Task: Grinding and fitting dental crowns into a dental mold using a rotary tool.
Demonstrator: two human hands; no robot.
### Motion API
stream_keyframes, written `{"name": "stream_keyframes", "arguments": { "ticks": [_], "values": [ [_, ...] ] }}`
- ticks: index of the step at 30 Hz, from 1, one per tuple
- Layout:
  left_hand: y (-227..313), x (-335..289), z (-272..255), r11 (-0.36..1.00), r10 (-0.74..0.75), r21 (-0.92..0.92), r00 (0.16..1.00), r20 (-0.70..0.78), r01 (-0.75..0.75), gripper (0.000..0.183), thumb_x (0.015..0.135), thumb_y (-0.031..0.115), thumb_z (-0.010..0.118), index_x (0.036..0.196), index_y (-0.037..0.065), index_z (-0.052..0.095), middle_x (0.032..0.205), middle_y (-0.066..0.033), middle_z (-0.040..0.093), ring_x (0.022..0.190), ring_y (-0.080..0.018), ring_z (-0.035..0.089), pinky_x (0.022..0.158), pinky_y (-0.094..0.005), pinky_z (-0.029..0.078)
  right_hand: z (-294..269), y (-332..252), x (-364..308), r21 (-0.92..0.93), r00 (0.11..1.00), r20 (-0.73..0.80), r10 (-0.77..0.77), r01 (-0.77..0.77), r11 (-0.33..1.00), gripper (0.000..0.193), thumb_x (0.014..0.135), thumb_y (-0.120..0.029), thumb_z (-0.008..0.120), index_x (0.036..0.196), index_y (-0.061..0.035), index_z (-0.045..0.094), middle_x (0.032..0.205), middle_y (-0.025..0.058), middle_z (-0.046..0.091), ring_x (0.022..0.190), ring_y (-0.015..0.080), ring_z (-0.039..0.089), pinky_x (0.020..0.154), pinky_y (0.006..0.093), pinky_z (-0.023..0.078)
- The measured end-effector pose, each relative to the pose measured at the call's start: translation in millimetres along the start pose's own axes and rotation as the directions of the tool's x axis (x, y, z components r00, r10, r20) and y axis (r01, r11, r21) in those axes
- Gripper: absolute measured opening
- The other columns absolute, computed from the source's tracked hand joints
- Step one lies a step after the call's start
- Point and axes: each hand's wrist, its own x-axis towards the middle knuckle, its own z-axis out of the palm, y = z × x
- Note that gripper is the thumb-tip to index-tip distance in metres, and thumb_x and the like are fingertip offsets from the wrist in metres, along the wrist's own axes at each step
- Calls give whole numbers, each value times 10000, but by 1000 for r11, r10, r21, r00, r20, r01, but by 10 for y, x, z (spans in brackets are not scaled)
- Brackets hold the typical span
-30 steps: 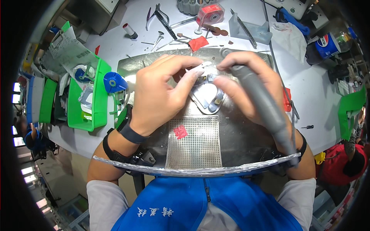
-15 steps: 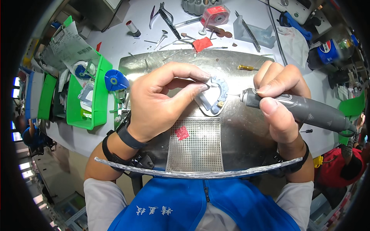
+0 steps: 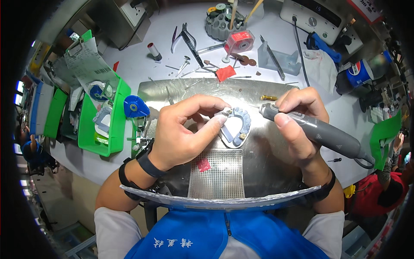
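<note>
My left hand [image 3: 183, 129] pinches a small tooth-like crown [image 3: 227, 111] between thumb and forefinger; the fingertips partly hide it. Just beneath these fingertips, a grey-blue dental model [image 3: 244, 124] with a horseshoe row of teeth rests on a metal plate [image 3: 276, 159]. One tooth near its front end is yellowish. My right hand [image 3: 302, 118] grips a dark grey dental handpiece [image 3: 325, 129], fingers wrapped near its nose. The thin tip points left toward the crown, apart from it.
Nearer me lies a perforated metal grid [image 3: 220, 181] with a red scrap [image 3: 203, 164]. A green bin [image 3: 116, 129] stands at left. Pliers [image 3: 189, 45], a red tape dispenser [image 3: 239, 41], a bur holder [image 3: 215, 26] and a control box [image 3: 312, 17] are at the back.
The view has tilted, so the bench appears lower. Relative to the dental model, my right hand and handpiece have moved farther from me. My left hand keeps its pinch above the model.
</note>
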Motion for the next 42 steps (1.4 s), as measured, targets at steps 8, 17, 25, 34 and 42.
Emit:
{"name": "stream_keyframes", "arguments": {
  "ticks": [8, 17, 25, 34, 42],
  "values": [
    [-6, 71, -105, 942, 129, 316, 991, -31, -113, 197, 961, 23, 677, 1146, -24, 727, 1011, -73, 734, 861, -125, 672, 724, -236, 515, 30, -83, 28, -32, 982, 1, 189, -189, 982, 178, 875, -74, 720, 994, -30, 595, 907, 39, 624, 798, 79, 558, 746, 248, 444],
    [50, -25, 19, 800, -260, -500, 943, 209, 331, 329, 1038, 55, 609, 1336, -83, 593, 1056, -180, 731, 885, -211, 739, 795, -304, 621, 87, -60, -52, 94, 992, 123, -6, -6, 996, 253, 891, -8, 691, 1131, 7, 612, 1065, 149, 686, 1005, 203, 661, 977, 394, 517],
    [138, -10, 64, 751, -323, -486, 891, 321, 447, 344, 1039, 65, 598, 1340, -97, 565, 1036, -208, 730, 912, -267, 757, 795, -333, 646, 48, -51, -28, 13, 956, 264, -125, 126, 992, 205, 932, -87, 628, 1114, -43, 542, 901, 122, 559, 1126, 403, 681, 1050, 599, 507],
    [125, -37, 101, 681, -345, -555, 877, 334, 479, 368, 1038, 76, 623, 1341, -121, 555, 1012, -211, 744, 895, -233, 759, 794, -315, 647, 146, -138, -39, -36, 966, 238, -103, 115, 993, 172, 922, -62, 599, 1086, -35, 556, 855, 135, 563, 857, 250, 669, 1065, 617, 515],
    [112, -42, 120, 667, -342, -575, 881, 328, 473, 364, 1041, 66, 615, 1344, -125, 548, 1012, -209, 743, 889, -227, 757, 793, -309, 647, 230, -16, -23, -25, 967, 114, -229, 233, 972, 194, 774, 91, 685, 948, 18, 644, 757, 113, 657, 704, 204, 696, 939, 528, 616]
  ]
}}
